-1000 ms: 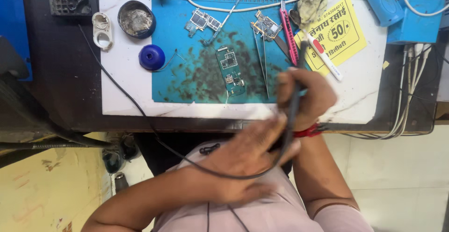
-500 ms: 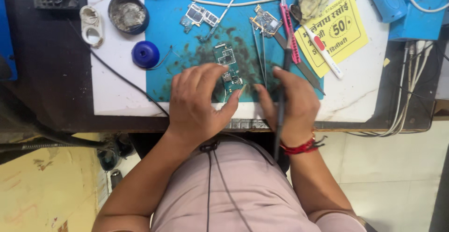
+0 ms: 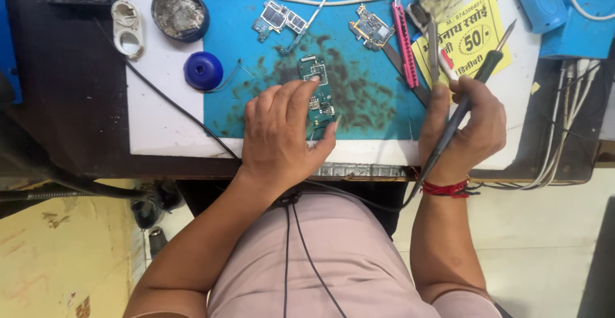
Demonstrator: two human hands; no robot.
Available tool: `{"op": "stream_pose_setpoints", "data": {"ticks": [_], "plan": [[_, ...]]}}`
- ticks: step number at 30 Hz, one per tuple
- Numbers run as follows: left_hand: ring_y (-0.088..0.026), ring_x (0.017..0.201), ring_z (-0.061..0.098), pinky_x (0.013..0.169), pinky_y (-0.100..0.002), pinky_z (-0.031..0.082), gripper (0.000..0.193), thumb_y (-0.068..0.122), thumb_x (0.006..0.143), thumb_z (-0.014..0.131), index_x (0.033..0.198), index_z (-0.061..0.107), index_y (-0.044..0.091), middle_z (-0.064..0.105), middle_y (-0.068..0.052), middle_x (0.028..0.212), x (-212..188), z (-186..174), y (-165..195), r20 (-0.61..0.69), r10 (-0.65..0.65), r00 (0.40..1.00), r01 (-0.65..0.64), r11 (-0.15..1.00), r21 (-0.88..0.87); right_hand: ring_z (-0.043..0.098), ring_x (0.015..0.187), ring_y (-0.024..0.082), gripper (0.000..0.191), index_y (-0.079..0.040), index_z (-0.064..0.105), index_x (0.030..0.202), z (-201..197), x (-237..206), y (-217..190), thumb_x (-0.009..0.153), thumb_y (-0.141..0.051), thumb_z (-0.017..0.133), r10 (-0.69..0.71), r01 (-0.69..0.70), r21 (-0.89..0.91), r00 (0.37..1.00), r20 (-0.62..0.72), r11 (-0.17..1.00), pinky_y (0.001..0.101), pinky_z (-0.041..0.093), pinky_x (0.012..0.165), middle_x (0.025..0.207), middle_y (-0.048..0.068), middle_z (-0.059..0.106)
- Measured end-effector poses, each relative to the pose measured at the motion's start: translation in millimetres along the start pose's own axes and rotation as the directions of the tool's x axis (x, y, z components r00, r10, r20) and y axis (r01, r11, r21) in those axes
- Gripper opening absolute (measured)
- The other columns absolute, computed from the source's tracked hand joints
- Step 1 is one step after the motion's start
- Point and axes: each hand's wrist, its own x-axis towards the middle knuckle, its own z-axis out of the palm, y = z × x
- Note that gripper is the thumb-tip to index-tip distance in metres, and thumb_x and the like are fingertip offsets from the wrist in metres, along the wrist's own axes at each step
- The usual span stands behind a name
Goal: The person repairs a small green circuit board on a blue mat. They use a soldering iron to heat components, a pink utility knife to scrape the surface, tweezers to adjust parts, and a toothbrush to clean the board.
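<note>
My left hand (image 3: 282, 132) rests on the blue work mat (image 3: 371, 94), its fingers and thumb pinning a small green circuit board (image 3: 317, 87) flat. My right hand (image 3: 464, 129) sits at the mat's right edge and is closed around a black soldering iron (image 3: 471, 94). The iron's metal tip points up and to the right, over a yellow printed card (image 3: 471, 36). That hand also holds a pair of slim tweezers (image 3: 433, 52). The iron's black cord runs back under my wrist, which wears a red thread band.
Two more circuit boards (image 3: 280, 18) (image 3: 371, 28) lie at the mat's far side, beside a pink-handled tool (image 3: 405, 46). A blue cap (image 3: 204, 70), a round tin (image 3: 180, 12) and a white ring piece (image 3: 127, 28) sit left. Blue boxes (image 3: 580, 26) and white cables (image 3: 564, 119) crowd the right.
My left hand moved from the table's front edge onto the mat and pressed down on the green board. My right hand swung right and tilted the iron's tip up toward the yellow card.
</note>
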Motion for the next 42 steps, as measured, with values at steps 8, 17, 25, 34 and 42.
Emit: {"op": "stream_pose_setpoints", "data": {"ticks": [8,17,25,34,42], "plan": [[-0.033,0.123,0.053,0.102,-0.049,0.041,0.067,0.027,0.087,0.076,0.144,0.049,0.006,0.058,-0.012,0.134,1,-2,-1,0.027,0.004,1.0,-0.002,0.999,-0.05,0.064,0.092,0.03,0.029,-0.005,0.065,0.133,9,35,-31,0.107,-0.013,0.075,-0.228,0.176,0.196,0.93,0.287,0.965,0.0374,0.05,0.083,0.114,0.013,0.071],[-0.029,0.121,0.056,0.102,-0.047,0.04,0.058,0.025,0.089,0.075,0.139,0.055,0.005,0.061,-0.01,0.135,5,-10,-5,0.054,0.056,0.997,-0.053,0.997,-0.054,0.062,0.098,0.034,0.029,-0.005,0.064,0.128,40,73,-42,0.101,-0.011,0.074,-0.368,0.327,0.17,0.846,0.386,0.93,0.0413,0.049,0.085,0.116,0.012,0.071],[-0.025,0.121,0.057,0.104,-0.044,0.04,0.053,0.025,0.092,0.074,0.139,0.059,0.007,0.062,-0.006,0.138,3,-20,-13,0.074,0.105,0.992,-0.103,0.994,-0.036,0.064,0.093,0.034,0.034,-0.004,0.064,0.128,25,57,-52,0.097,-0.011,0.076,-0.36,0.255,0.286,0.834,0.419,0.924,0.0423,0.049,0.083,0.116,0.013,0.072],[-0.025,0.122,0.056,0.107,-0.045,0.039,0.052,0.027,0.092,0.073,0.138,0.06,0.007,0.062,-0.007,0.137,2,-17,-9,0.071,0.094,0.993,-0.094,0.996,-0.014,0.066,0.101,0.02,0.037,0.003,0.057,0.135,9,9,-42,0.104,-0.017,0.061,-0.021,-0.157,0.57,0.956,0.293,0.806,0.0323,0.051,0.09,0.113,0.013,0.067],[-0.026,0.123,0.054,0.109,-0.046,0.036,0.056,0.032,0.092,0.075,0.138,0.059,0.006,0.061,-0.008,0.139,3,-18,-8,0.068,0.061,0.996,-0.062,0.998,0.006,0.067,0.083,0.009,0.013,0.002,0.064,0.114,12,-28,-25,0.103,0.0,0.07,0.312,-0.57,0.697,0.821,0.478,0.434,0.0216,0.054,0.079,0.095,0.006,0.072]]}}
